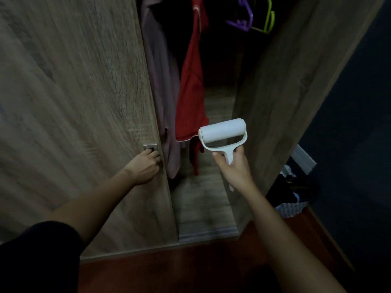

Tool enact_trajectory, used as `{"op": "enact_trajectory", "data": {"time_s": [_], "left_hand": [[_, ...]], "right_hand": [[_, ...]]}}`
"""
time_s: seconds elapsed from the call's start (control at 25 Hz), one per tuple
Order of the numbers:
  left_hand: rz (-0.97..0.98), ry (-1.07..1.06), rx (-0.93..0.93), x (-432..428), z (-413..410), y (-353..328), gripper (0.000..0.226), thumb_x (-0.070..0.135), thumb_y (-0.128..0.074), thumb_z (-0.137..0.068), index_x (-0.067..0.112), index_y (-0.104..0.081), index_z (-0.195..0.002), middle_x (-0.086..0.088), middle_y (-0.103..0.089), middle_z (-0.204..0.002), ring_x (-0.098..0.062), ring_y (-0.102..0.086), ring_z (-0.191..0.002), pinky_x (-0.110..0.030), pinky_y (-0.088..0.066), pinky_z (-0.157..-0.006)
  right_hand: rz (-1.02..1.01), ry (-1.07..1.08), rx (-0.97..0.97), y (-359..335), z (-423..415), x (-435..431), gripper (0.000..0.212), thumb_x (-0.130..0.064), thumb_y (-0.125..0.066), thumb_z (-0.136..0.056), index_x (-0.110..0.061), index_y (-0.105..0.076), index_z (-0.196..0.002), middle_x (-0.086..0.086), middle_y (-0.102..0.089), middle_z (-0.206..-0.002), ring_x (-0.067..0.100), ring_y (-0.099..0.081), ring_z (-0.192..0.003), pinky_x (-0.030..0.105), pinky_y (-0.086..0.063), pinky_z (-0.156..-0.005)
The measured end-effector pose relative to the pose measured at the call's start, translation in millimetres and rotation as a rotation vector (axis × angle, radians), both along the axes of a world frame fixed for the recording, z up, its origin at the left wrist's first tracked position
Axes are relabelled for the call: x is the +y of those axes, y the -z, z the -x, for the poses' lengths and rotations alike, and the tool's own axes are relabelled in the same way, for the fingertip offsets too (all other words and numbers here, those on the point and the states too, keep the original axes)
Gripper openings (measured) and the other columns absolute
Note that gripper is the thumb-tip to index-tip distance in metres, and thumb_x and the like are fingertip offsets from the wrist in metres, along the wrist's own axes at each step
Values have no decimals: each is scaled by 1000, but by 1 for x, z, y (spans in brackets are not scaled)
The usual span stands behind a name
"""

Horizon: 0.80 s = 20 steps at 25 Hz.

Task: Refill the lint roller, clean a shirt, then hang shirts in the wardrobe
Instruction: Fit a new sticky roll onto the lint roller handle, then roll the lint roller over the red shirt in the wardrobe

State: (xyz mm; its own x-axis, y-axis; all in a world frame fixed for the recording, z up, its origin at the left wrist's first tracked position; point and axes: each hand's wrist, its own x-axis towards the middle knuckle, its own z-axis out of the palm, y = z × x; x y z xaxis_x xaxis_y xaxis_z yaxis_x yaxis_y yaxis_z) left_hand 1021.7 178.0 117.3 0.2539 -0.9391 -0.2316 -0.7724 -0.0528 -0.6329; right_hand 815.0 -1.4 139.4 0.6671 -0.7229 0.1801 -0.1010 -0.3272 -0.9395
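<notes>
A wooden wardrobe stands in front of me with its left door partly open. My left hand grips the metal handle at that door's edge. My right hand holds a white lint roller by its handle, the roll up and level in front of the gap. Inside hang a red shirt and a pale pink shirt. Empty purple and green hangers hang at the top right.
The wardrobe's right door stands open, angled toward me. A patterned basket with dark clothes sits on the reddish floor beside a dark blue wall. The wardrobe's wooden bottom shows below the shirts.
</notes>
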Motion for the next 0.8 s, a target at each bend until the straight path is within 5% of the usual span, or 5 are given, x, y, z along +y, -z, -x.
{"op": "enact_trajectory", "data": {"time_s": [0.16,0.36,0.56,0.8], "left_hand": [[61,-18,-63,36,-16,3,18,26,-57,-60,16,-65,-47,0,-60,-58,-21,-55,-60,-29,-43,-58],[75,-39,-74,64,-29,-3,21,30,-81,-45,15,-66,-48,0,-62,-58,-21,-57,-59,-27,-46,-56],[8,-169,-71,82,-32,-8,33,28,-43,-92,15,-64,-114,-4,-60,-122,-23,-50,-114,-35,-38,-95],[-54,-366,31,95,-29,-20,32,25,-46,-93,21,-56,-123,-4,-51,-134,-19,-46,-124,-34,-40,-98]], "right_hand": [[14,-9,-16,-1,-6,23,49,-23,-67,-82,-8,-43,-122,0,-61,-104,7,-58,-87,17,-43,-71],[31,1,-8,-4,-7,38,45,-22,-66,-83,-5,-44,-119,-3,-61,-93,6,-57,-82,22,-40,-74],[34,-1,-9,-6,-7,44,41,-23,-66,-84,-6,-44,-114,-3,-60,-86,3,-55,-76,16,-41,-62],[52,-1,-15,-13,-4,45,35,-21,-66,-84,-12,-43,-109,-12,-55,-79,-2,-53,-71,9,-39,-54]]}}
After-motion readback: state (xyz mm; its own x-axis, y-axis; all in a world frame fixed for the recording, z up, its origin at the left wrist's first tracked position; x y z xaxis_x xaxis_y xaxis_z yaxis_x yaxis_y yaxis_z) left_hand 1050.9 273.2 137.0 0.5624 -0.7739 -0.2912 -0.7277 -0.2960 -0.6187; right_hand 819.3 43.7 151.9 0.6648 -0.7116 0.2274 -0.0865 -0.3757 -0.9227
